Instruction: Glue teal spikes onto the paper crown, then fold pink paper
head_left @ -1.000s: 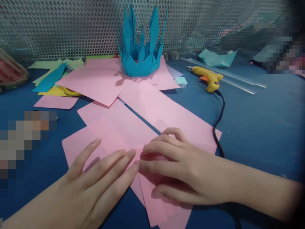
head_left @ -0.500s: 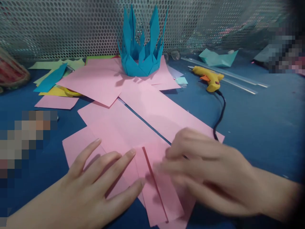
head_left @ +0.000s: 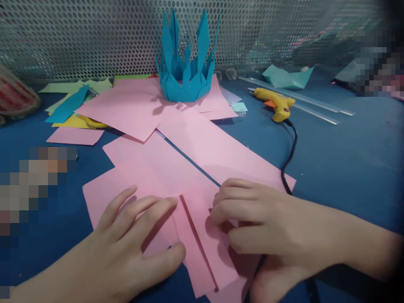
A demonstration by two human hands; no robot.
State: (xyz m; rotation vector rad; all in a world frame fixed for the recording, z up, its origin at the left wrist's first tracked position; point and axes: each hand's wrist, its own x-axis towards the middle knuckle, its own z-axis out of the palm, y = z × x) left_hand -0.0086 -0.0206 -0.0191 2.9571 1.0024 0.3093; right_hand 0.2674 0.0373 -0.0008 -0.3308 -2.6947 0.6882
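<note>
A narrow folded piece of pink paper (head_left: 203, 223) lies at the front, its two long flaps almost meeting along a dark slit. On its left side rests my left hand (head_left: 126, 240), fingers spread, with the index fingertip by the top edge and the thumb at the left edge. My right hand (head_left: 261, 223) is over the paper's right edge. Its fingers are curled with the tips turned down towards the paper, while the thumb stays well apart below. I see nothing held in either hand. Beneath lie larger pink sheets (head_left: 139, 160), overlapping each other.
A blue folded-paper crown (head_left: 186, 86) stands on pink paper at the back. To the right lie a yellow glue gun (head_left: 277, 104) with a black cord (head_left: 292, 147), clear glue sticks (head_left: 315, 113) and a teal paper piece (head_left: 288, 78). Metal mesh (head_left: 94, 38) rises behind.
My right hand has come down onto the folded paper's right side, its fingers more curled. The folded paper has shifted slightly left. My left hand stays nearly in place.
</note>
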